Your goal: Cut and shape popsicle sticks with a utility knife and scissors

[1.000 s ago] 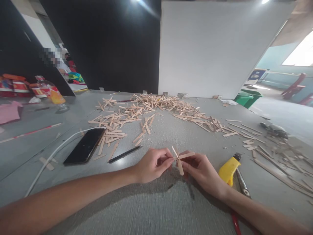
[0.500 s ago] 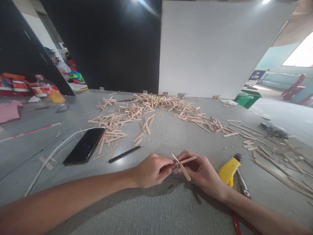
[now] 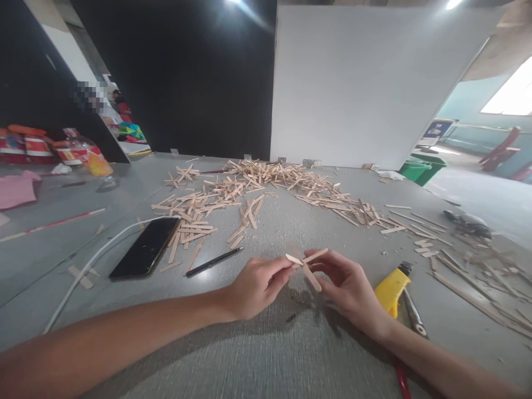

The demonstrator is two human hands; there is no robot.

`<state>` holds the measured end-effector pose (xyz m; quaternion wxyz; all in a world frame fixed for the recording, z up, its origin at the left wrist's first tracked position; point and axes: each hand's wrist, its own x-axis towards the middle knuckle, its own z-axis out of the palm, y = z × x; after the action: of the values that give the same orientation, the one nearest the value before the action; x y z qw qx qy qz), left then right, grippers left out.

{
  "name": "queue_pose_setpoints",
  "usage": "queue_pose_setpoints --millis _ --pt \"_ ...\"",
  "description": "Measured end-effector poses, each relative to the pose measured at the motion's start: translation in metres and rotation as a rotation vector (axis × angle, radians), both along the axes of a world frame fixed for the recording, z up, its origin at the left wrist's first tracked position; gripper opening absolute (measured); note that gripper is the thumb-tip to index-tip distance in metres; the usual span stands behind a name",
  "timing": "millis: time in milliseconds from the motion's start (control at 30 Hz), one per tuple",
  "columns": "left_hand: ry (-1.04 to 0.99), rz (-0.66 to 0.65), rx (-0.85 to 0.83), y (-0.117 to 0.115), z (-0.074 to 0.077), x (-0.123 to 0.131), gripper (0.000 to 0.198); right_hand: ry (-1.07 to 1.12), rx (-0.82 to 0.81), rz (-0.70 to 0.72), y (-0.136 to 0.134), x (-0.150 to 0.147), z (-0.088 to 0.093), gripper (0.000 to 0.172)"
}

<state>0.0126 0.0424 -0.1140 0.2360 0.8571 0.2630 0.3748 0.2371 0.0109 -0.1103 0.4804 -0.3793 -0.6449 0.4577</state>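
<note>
Currently, the left hand (image 3: 258, 287) pinches a small cross of wooden sticks (image 3: 312, 278) between thumb and index finger, close to where the sticks meet, above the gray table (image 3: 233, 360). The right hand (image 3: 344, 281) curls at the cross's three o'clock, thumb and index finger parted; whether they touch the wood I cannot tell. From the cross, loose sticks (image 3: 257, 176) heap up toward eleven o'clock, a black pen (image 3: 214, 262) and phone (image 3: 143, 250) lie toward nine, and a yellow tool (image 3: 388, 291) toward three.
</note>
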Motion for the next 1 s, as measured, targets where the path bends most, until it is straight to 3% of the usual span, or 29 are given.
queue_pose_setpoints --millis 67,167,333,500,767,867,1000 --pt "-0.016 0.077 0.004 0.000 0.000 0.000 0.024 -0.037 0.074 -0.103 -0.001 0.000 -0.002 0.029" --pt "-0.022 0.138 0.015 0.000 -0.002 0.001 0.027 -0.090 0.102 -0.243 -0.005 -0.001 -0.004 0.020" --pt "0.022 0.110 0.019 0.001 -0.006 0.001 0.030 -0.252 -0.130 -0.013 -0.010 -0.003 0.000 0.044" --pt "0.023 0.057 -0.062 -0.002 -0.001 0.002 0.030 -0.457 0.006 0.019 -0.009 -0.004 0.006 0.040" --pt "-0.094 -0.088 -0.464 0.008 0.018 0.002 0.036 -0.471 0.041 0.015 -0.008 -0.003 0.004 0.042" --pt "-0.132 -0.150 -0.570 0.011 0.018 0.002 0.046 -0.493 0.066 0.032 -0.008 -0.003 0.005 0.041" --pt "-0.157 -0.199 -0.658 0.011 0.014 0.002 0.039 -0.512 0.111 0.051 -0.009 -0.004 0.007 0.038"
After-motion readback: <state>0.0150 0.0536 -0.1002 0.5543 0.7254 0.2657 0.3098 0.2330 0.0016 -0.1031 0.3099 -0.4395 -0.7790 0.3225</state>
